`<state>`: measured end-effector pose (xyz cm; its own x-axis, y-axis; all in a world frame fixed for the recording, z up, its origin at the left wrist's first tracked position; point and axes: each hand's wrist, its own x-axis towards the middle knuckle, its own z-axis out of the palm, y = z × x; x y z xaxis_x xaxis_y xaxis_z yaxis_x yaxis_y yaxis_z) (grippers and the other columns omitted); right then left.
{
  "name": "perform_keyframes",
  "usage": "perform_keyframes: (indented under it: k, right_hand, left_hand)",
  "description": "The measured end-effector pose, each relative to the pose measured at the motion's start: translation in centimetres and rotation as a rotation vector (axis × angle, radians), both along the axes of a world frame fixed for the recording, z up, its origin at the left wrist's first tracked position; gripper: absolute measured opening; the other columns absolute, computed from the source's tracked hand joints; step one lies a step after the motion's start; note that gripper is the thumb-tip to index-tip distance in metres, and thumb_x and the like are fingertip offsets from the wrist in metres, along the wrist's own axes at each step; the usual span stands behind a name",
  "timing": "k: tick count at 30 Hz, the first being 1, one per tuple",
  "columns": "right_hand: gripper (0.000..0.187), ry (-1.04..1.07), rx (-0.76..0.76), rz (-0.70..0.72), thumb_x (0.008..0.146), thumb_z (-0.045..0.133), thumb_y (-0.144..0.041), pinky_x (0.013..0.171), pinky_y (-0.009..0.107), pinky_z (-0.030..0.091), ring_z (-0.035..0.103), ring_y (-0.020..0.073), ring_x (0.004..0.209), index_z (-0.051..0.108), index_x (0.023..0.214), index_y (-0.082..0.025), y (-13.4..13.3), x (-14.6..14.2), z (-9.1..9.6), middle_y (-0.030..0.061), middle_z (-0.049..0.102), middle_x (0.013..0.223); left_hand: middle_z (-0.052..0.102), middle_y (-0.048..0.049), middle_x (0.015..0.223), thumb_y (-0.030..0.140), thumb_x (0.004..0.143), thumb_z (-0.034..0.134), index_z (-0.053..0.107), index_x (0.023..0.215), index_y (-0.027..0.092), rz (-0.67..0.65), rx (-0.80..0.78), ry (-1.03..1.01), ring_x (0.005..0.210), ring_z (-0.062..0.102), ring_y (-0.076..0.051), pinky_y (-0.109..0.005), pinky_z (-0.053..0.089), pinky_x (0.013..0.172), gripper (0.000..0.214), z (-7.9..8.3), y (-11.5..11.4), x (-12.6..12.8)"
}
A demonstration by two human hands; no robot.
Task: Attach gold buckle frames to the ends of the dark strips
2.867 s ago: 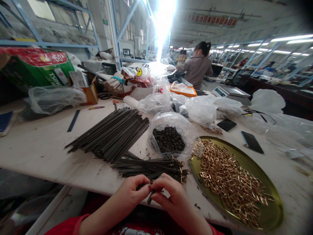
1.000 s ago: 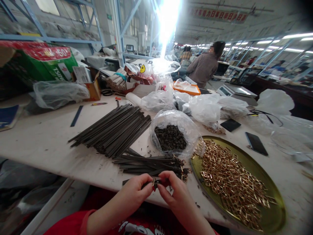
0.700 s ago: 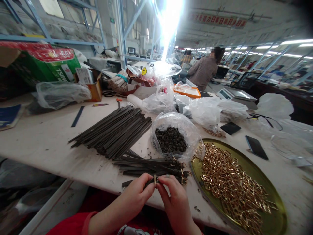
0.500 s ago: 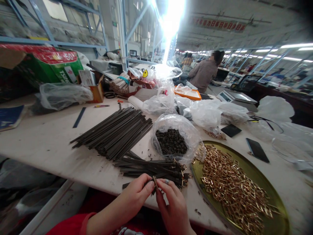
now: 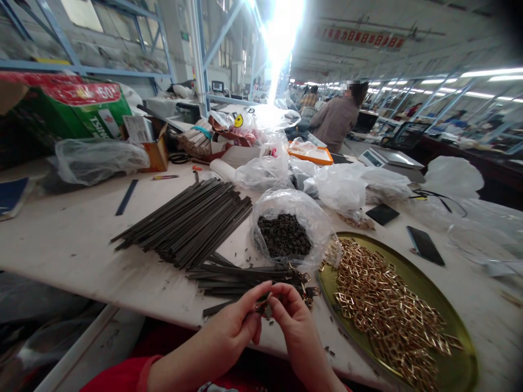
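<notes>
My left hand and my right hand meet at the near table edge, fingers pinched. Between them is the end of a dark strap, with a glint of gold metal by the fingertips; the fingers hide most of it. Just beyond lie dark straps with gold buckles. A larger stack of plain dark straps is farther left. An open clear plastic bag holds small black loops. To the right, an oval gold-coloured tray carries a heap of gold buckles.
A phone and a flat black square lie beyond the tray. Plastic bags, an orange box and a scale line the back. A green carton stands left. Another person is farther off.
My right hand has turned, its thumb and index finger now arched against my left fingertips. The strap end shows less between the fingers. The view has shifted slightly.
</notes>
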<state>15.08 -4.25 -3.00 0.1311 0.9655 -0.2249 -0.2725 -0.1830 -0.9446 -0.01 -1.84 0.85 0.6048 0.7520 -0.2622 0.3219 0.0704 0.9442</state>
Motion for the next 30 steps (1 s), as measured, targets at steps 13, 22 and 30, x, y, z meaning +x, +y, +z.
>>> perform_keyframes:
  k: [13,22,30]
  right_hand:
    - [0.026,-0.512,0.097,0.217,0.085,0.046,-0.04,0.062,0.026,0.045,0.055,0.0138,0.067,0.052,0.097,-0.018,7.8,3.6,1.2,0.0013,0.056,0.075]
    - [0.015,-1.186,0.122,0.223,0.069,0.055,-0.004,0.079,0.03,0.038,0.056,0.0195,0.085,0.06,0.074,-0.017,16.6,6.1,-0.6,0.0062,0.058,0.084]
    - [0.027,-0.652,0.08,0.293,0.082,0.048,-0.042,0.052,0.022,0.041,0.05,0.0102,0.053,0.055,0.085,-0.016,10.3,4.9,2.6,-0.0021,0.053,0.062]
  left_hand:
    - [0.04,0.0085,0.046,0.059,0.066,0.058,0.054,0.081,0.016,0.192,-0.322,-0.169,0.04,0.027,-0.006,-0.019,0.018,0.041,0.046,-1.0,4.7,1.3]
    - [0.036,0.0105,0.038,0.068,0.061,0.057,0.053,0.084,0.016,0.242,-0.322,-0.13,0.034,0.019,-0.005,-0.02,0.01,0.037,0.058,-1.9,5.7,1.2]
    - [0.038,0.0101,0.042,0.058,0.066,0.058,0.054,0.084,0.015,0.291,-0.291,-0.139,0.036,0.021,-0.005,-0.019,0.011,0.038,0.047,0.1,6.0,0.8]
